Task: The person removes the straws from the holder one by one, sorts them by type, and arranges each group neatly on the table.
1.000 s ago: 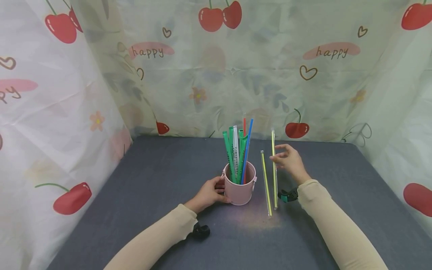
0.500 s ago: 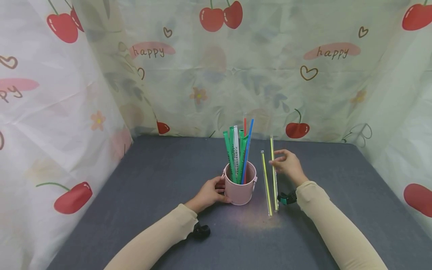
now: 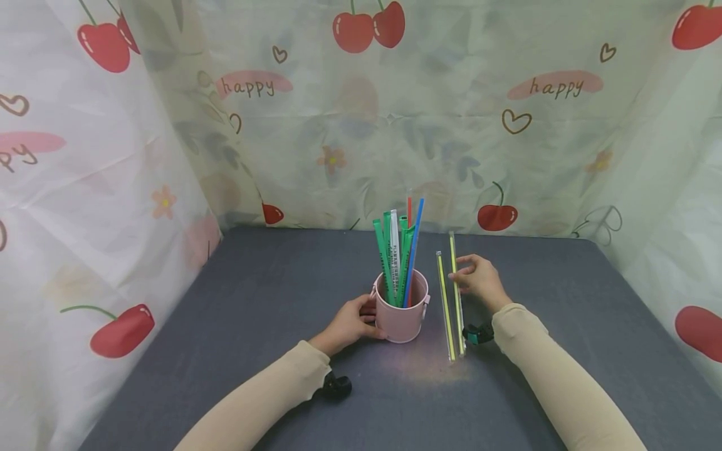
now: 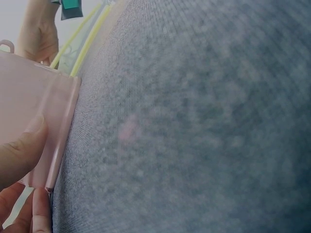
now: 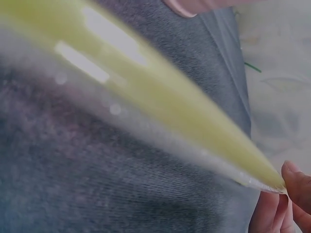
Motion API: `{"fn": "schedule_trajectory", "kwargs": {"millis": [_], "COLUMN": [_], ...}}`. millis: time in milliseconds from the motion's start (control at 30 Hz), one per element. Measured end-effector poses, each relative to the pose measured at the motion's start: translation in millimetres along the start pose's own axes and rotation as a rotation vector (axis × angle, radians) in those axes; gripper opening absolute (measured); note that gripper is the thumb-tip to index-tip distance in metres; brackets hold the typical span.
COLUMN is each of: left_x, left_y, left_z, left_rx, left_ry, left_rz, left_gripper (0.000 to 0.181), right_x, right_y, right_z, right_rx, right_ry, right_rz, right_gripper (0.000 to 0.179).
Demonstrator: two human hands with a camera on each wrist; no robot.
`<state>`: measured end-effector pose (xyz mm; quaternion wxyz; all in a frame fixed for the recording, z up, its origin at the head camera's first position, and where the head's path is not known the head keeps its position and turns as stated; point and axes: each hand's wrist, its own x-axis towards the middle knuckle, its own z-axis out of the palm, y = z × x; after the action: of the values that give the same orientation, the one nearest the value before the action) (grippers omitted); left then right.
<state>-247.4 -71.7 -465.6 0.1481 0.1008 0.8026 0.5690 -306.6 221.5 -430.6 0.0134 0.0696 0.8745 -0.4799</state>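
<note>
My left hand (image 3: 348, 322) holds a small pink bucket (image 3: 399, 324) by its left side. In the left wrist view the thumb (image 4: 22, 153) lies on the bucket's wall and the fingers curl at its other side. Upright in the bucket stand several green-wrapped sticks (image 3: 381, 254), a white wrapped one (image 3: 395, 250), a blue straw (image 3: 414, 247) and a red straw (image 3: 409, 210). My right hand (image 3: 481, 280) pinches a yellow straw (image 3: 457, 313) in a clear wrapper between thumb and fingers. A second wrapped yellow straw (image 3: 445, 304) lies on the table, between the bucket and the held straw.
The dark grey tabletop (image 3: 271, 275) lies under everything. A cherry-patterned curtain (image 3: 389, 144) hangs behind the table and along both sides. Black wrist devices sit under both cuffs, the left one (image 3: 336, 386) close to the tabletop.
My right hand has come slightly toward me and left, lowering the far end of the pinched yellow straw. The left hand and bucket have stayed in place.
</note>
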Motion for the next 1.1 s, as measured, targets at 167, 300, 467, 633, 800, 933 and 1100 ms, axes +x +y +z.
{"fn": "schedule_trajectory", "kwargs": {"millis": [167,300,467,633,800,933,1100], "left_x": [5.1,4.5,4.7,3.9,4.1,3.9,2.9], "left_y": [-8.0,-7.2,-7.7,-7.2,-7.9,-7.3,-5.3], "left_z": [0.4,0.0,-0.7,-0.4,-0.2,-0.1,-0.6], "left_rx": [0.003,-0.002,-0.009,-0.014,-0.009,-0.009,-0.017], "left_ry": [-0.003,-0.006,-0.008,-0.012,-0.01,-0.01,-0.012], "left_rz": [0.014,0.009,0.006,0.019,0.012,0.001,-0.004], "left_gripper": [0.076,0.077,0.077,0.076,0.076,0.077,0.077], "right_x": [2.2,3.4,4.2,4.8,6.4,6.9,8.3], "right_y": [3.7,6.4,8.3,8.9,9.3,9.1,10.1], "right_z": [2.6,4.1,6.3,8.3,8.8,8.6,10.1], "right_rx": [0.001,0.002,0.006,0.006,0.008,-0.001,-0.01], "right_ry": [-0.003,-0.014,-0.02,-0.021,-0.036,-0.051,-0.062], "right_rz": [0.025,0.04,0.041,0.048,0.073,0.088,0.105], "right_gripper": [0.051,0.051,0.051,0.05,0.051,0.051,0.051]}}
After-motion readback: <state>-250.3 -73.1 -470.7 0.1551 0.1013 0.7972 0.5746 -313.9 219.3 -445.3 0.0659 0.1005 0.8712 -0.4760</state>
